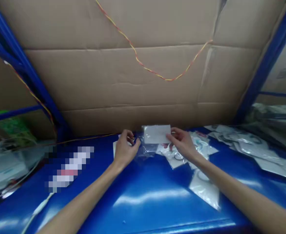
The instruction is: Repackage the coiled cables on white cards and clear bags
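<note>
My right hand [182, 143] pinches the right edge of a white card [155, 134], held upright above the blue table. Clear plastic [146, 149] hangs around the card's left and lower sides. My left hand [127, 146] is just left of this plastic, its fingers curled with thumb and forefinger near the plastic's edge. Whether they grip it is too unclear to tell. Behind my left hand, part of a pale card [114, 149] shows. Beneath and beside my right hand lie clear bags with white cards [177, 159].
More bagged cards [250, 143] are heaped on the blue table [152, 201] at the right. One bag [205, 188] lies nearer the front. A blurred-out object [71, 169] with a cable is at left. Cardboard [133, 74] and blue posts stand behind.
</note>
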Demonstrator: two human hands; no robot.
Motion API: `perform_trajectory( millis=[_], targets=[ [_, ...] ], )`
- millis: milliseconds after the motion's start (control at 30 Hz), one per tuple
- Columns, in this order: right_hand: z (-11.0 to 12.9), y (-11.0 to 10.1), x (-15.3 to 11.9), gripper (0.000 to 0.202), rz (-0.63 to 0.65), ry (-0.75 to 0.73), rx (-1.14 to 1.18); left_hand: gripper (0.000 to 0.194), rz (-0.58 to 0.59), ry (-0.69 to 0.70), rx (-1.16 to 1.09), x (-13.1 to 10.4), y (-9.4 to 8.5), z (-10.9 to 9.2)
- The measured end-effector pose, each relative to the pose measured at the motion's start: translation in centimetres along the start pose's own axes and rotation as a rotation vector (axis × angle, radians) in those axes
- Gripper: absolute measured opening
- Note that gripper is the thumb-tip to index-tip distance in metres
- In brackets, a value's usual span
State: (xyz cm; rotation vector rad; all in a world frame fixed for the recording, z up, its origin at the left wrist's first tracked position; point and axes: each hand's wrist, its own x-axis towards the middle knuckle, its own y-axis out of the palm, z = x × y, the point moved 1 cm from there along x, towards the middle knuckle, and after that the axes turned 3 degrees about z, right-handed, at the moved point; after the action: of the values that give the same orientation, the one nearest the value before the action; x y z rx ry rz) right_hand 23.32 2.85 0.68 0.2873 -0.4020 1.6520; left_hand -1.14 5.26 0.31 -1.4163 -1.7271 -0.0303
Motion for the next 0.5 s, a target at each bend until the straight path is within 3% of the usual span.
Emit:
perform_trajectory(
  millis=[67, 167, 233, 500],
  targets=[
    [0.0, 0.1, 0.0, 0.034, -0.012, -0.002, 0.013, 0.015, -0.057, 0.069, -0.008, -0.2, 0.0, -0.5],
    [0.2, 0.1, -0.1, 0.033, 0.000, -0.011, 0.030, 0.006, -0.068, 0.260, 0.015, -0.4, -0.3, -1.5],
    [0.3, 0.2, -0.1, 0.033, 0.010, -0.019, 0.033, 0.006, -0.060, 0.290, 0.000, -0.4, -0.5, -1.8],
    [0.5, 0.1, 0.0, 0.035, 0.011, -0.048, 0.074, 0.026, 0.031, -0.010, -0.308, 0.4, 0.0, -0.5]
  ],
)
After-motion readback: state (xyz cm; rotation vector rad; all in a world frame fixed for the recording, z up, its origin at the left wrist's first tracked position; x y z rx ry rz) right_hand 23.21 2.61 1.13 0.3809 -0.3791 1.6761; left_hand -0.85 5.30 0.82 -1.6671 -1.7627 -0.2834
